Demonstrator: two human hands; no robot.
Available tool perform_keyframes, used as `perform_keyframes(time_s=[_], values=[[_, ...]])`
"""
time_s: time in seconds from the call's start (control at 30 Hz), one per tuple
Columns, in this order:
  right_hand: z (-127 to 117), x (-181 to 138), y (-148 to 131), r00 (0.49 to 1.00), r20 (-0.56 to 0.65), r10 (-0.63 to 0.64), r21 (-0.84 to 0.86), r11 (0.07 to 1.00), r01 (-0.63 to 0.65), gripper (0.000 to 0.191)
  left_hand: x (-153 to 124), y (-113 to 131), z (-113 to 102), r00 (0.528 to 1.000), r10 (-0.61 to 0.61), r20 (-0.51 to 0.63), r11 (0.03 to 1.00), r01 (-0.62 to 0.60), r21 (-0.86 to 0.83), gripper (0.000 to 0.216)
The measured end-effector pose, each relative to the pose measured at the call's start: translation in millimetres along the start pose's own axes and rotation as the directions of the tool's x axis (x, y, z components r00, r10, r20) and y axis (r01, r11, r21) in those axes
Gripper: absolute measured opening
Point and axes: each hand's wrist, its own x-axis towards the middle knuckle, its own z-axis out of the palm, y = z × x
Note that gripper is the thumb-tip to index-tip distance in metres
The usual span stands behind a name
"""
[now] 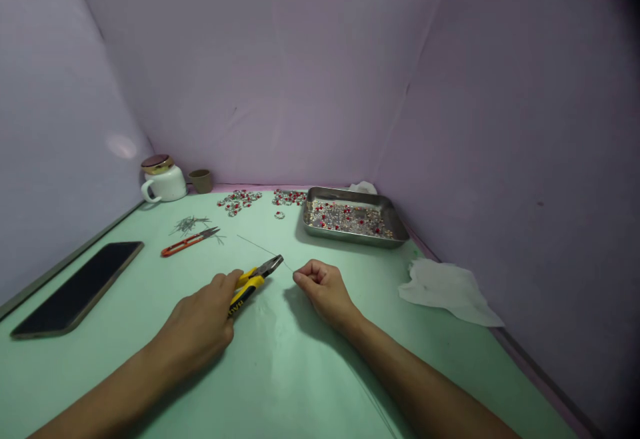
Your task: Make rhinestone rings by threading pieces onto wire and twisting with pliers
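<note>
My left hand (210, 316) is closed around the yellow and black handles of a pair of pliers (253, 284). The jaws point up and to the right, and a thin wire (256, 245) crosses at their tip. My right hand (325, 290) pinches this wire between thumb and fingertips, a short way right of the jaws. One end of the wire reaches up and left past the pliers. Thin strands also run down along my right forearm toward the near edge of the view.
A metal tray (350, 236) holds loose beads. Left of it lie small red and silver beaded rings (240, 202). Orange thread snips (187, 242) lie by wire pieces (189, 225). Also here: a phone (80, 289), a white mug (167, 184), a small brown cup (201, 181), tissue (447, 289).
</note>
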Motion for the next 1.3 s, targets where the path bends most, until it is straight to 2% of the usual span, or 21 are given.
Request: perform_keyframes(time_s=[0.07, 0.13, 0.17, 0.2, 0.27, 0.3, 0.37, 0.43, 0.53, 1.03, 1.3], values=[[0, 0, 0, 1.000, -0.003, -0.002, 0.014, 1.000, 0.003, 0.015, 0, 1, -1, 1.000, 0.019, -0.002, 0.999, -0.019, -0.042, 0.053], [0, 0, 0, 1.000, -0.003, -0.001, 0.025, 1.000, 0.001, 0.016, 0, 0, -4, 0.995, 0.085, 0.043, 0.966, -0.071, -0.247, 0.050], [-1, 0, -1, 1.000, 0.000, 0.001, 0.033, 0.999, -0.001, 0.016, 0, -2, -5, 0.990, 0.105, 0.090, 0.921, -0.063, -0.385, 0.046], [-1, 0, -1, 1.000, 0.004, 0.001, 0.040, 0.999, -0.001, 0.017, 0, -4, -6, 0.981, 0.118, 0.155, 0.848, -0.019, -0.529, 0.039], [-1, 0, -2, 1.000, 0.018, -0.001, 0.053, 0.999, 0.000, 0.017, 1, -9, -6, 0.937, 0.156, 0.314, 0.641, 0.146, -0.754, 0.023], [-2, 0, -2, 1.000, 0.025, -0.002, 0.058, 0.998, 0.001, 0.017, 1, -11, -6, 0.901, 0.199, 0.385, 0.536, 0.229, -0.813, 0.016], [-2, 1, 0, 0.999, 0.036, 0.000, 0.063, 0.998, -0.002, 0.017, 2, -15, -3, 0.846, 0.294, 0.444, 0.381, 0.322, -0.866, 0.010], [-3, 2, 2, 0.999, 0.043, -0.001, 0.065, 0.998, -0.001, 0.017, 4, -18, -1, 0.834, 0.330, 0.442, 0.318, 0.343, -0.884, 0.008], [-3, 2, 4, 0.999, 0.044, -0.013, 0.057, 0.998, 0.010, 0.016, 5, -19, 2, 0.847, 0.319, 0.426, 0.295, 0.339, -0.894, 0.011], [-2, 2, 5, 1.000, 0.003, -0.011, -0.003, 1.000, 0.011, 0.014, 2, -13, -3, 0.860, 0.230, 0.455, 0.365, 0.357, -0.860, 0.025], [-2, 2, 4, 1.000, 0.008, 0.006, 0.005, 1.000, -0.006, 0.014, 2, -15, -2, 0.849, 0.278, 0.449, 0.321, 0.358, -0.877, 0.029]])
